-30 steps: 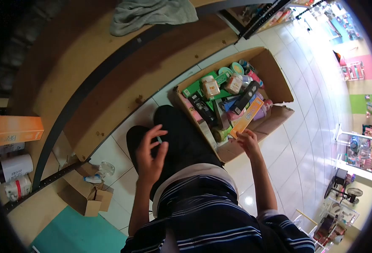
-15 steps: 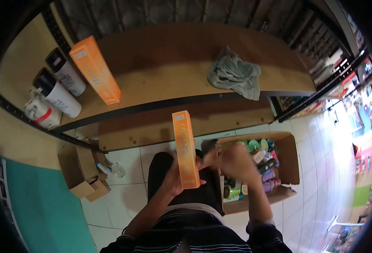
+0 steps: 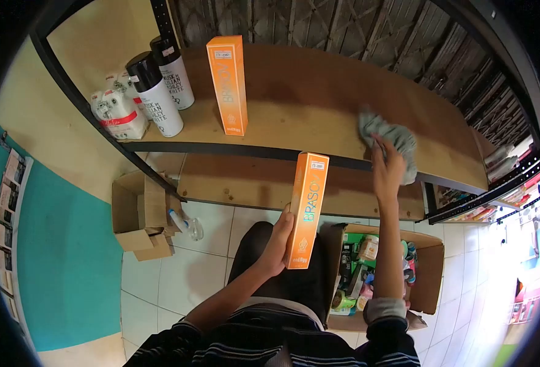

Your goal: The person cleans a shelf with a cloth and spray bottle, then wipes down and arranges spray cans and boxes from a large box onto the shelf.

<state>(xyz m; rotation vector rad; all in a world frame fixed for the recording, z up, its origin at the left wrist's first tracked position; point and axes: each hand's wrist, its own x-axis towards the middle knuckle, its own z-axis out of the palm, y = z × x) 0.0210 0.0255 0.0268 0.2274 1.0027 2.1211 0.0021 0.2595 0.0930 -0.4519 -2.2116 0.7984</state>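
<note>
Head view: holding the carton (image 3: 308, 208) in the left hand (image 3: 276, 240), top leaning slightly right, with fingers wrapped round its lower left side, on the near side of the shelf (image 3: 306, 113). Lying in the box (image 3: 429, 266) at the right hand (image 3: 389, 168) a second ago; since then lifted out and passed to the left. Now reaching far right with the right hand, away from carton and box, fingers drawn narrow and closed on the cloth (image 3: 400, 133) at the shelf's front edge; how tightly, cannot tell. Occupied, then, on both sides, with carton left, cloth right, and no free hand. Standing far left on the shelf: a second carton (image 3: 228, 88), beside two cans (image 3: 161, 104) and white packs (image 3: 122, 113).
</note>
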